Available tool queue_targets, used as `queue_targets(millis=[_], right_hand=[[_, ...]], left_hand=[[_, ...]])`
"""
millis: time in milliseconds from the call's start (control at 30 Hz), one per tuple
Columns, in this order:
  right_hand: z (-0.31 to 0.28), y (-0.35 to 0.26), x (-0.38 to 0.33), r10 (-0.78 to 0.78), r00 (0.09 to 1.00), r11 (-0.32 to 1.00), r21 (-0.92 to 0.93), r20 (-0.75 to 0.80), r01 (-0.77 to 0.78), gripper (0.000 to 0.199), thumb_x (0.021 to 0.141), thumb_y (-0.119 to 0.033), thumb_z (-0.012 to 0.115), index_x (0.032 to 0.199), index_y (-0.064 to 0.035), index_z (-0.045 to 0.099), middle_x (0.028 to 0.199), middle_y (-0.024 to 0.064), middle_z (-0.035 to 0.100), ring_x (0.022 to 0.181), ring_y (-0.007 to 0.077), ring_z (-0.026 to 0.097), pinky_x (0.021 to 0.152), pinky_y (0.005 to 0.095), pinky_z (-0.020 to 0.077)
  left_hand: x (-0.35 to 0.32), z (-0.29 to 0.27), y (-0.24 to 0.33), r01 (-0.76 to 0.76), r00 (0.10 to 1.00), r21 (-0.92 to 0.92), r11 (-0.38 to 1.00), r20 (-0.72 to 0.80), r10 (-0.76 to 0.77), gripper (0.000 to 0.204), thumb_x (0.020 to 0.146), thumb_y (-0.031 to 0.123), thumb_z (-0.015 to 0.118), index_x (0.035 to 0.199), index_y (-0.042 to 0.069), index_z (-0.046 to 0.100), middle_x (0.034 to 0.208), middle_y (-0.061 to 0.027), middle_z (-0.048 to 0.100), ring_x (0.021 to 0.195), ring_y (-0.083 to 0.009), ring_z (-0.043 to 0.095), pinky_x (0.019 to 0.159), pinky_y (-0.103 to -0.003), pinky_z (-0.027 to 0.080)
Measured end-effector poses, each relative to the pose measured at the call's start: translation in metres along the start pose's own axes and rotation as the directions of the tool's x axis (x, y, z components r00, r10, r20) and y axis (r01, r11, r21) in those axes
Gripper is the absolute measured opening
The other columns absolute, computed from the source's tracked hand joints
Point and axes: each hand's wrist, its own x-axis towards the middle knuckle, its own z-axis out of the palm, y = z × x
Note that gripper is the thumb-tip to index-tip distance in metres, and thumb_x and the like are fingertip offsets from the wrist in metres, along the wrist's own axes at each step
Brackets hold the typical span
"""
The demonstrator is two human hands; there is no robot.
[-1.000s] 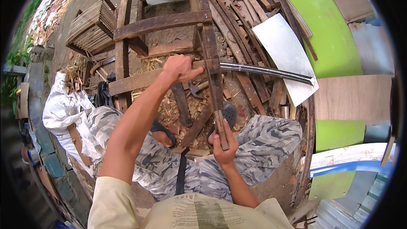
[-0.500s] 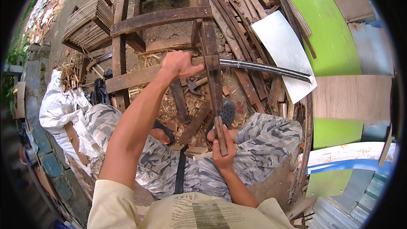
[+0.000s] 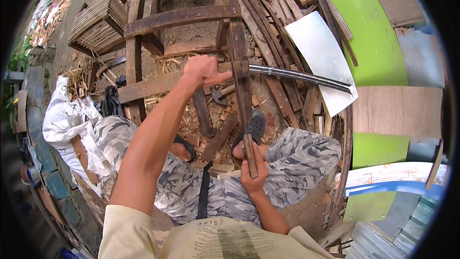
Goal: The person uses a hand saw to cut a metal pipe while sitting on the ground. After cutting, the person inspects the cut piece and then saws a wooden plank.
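My left hand [image 3: 205,71] is closed round a low crosspiece [image 3: 158,85] of a dark wooden chair frame [image 3: 134,62], its thumb reaching toward the right-hand post. Close to my lap, my right hand [image 3: 254,170] grips the wooden handle [image 3: 248,149] of what looks like a handsaw. Its thin blade [image 3: 238,98] is seen almost edge-on, running away from me along the post [image 3: 243,91] and close by my left thumb. Where the blade's edge meets wood, if it does, I cannot make out.
A claw hammer [image 3: 218,97] lies among wood shavings beneath the frame. Slatted woodwork [image 3: 98,24] stands far left, near another saw [image 3: 103,69]. Wood strips [image 3: 275,43], a white sheet [image 3: 316,57] and a black-and-silver strip [image 3: 306,77] lie right. A white sack [image 3: 67,115] is left.
My right hand and the saw handle have shifted slightly toward me. My left hand keeps its hold on the crosspiece. The view has tilted a little.
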Motion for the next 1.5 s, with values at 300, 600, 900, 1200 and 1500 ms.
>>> queue_targets(millis=[300,600,900,1200,1500], right_hand=[[0.034,0.038,0.033,0.032,0.999,0.995,0.09,0.027,-0.034,0.062,0.088,0.001,0.058,0.149,0.004,0.047,0.116,0.0162,0.071,0.07,0.0128,0.061,0.066,0.0258,0.053],[0.002,0.011,-0.013,0.054,0.998,0.997,0.055,0.028,-0.055,0.063,0.083,0.003,0.058,0.146,0.005,0.051,0.106,0.0191,0.076,0.071,0.0163,0.07,0.065,0.0284,0.0554],[0.015,0.001,0.037,0.058,0.998,0.995,0.076,0.028,-0.059,0.06,0.084,0.004,0.057,0.144,0.0035,0.054,0.098,0.0163,0.076,0.061,0.0112,0.06,0.06,0.0266,0.0507],[-0.027,-0.032,0.039,0.248,0.966,0.962,0.097,0.074,-0.255,0.06,0.085,0.002,0.06,0.145,0.0005,0.054,0.101,0.0132,0.074,0.066,0.0076,0.06,0.063,0.0239,0.0498],[-0.046,-0.061,0.057,0.346,0.931,0.936,0.019,0.119,-0.351,0.058,0.085,0.003,0.059,0.143,0.0051,0.053,0.121,0.0202,0.071,0.084,0.0106,0.065,0.077,0.0253,0.0518]], left_hand=[[0.002,-0.003,0.0,-0.008,1.0,0.014,1.0,0.004,0.008,0.073,0.083,0.066,0.053,0.069,-0.005,0.068,0.071,-0.0233,0.069,0.068,-0.0349,0.068,0.07,-0.049,0.056],[0.0,-0.002,0.005,0.002,1.0,0.007,1.0,0.015,-0.002,0.067,0.079,0.06,0.051,0.077,-0.005,0.067,0.066,-0.0252,0.064,0.061,-0.0371,0.062,0.063,-0.051,0.051],[0.008,0.005,-0.003,-0.038,0.997,0.03,0.999,-0.059,0.04,0.073,0.08,0.063,0.052,0.062,-0.007,0.062,0.064,-0.0234,0.065,0.06,-0.0358,0.063,0.064,-0.051,0.054],[0.012,0.003,-0.005,-0.009,1.0,0.009,1.0,0.013,0.009,0.069,0.083,0.065,0.046,0.077,0.0,0.068,0.061,-0.0161,0.062,0.057,-0.0277,0.061,0.059,-0.048,0.052],[0.009,0.005,0.0,-0.007,1.0,-0.061,0.998,-0.014,0.006,0.064,0.087,0.059,0.048,0.076,-0.001,0.068,0.058,-0.0186,0.063,0.056,-0.0311,0.063,0.063,-0.048,0.054]])
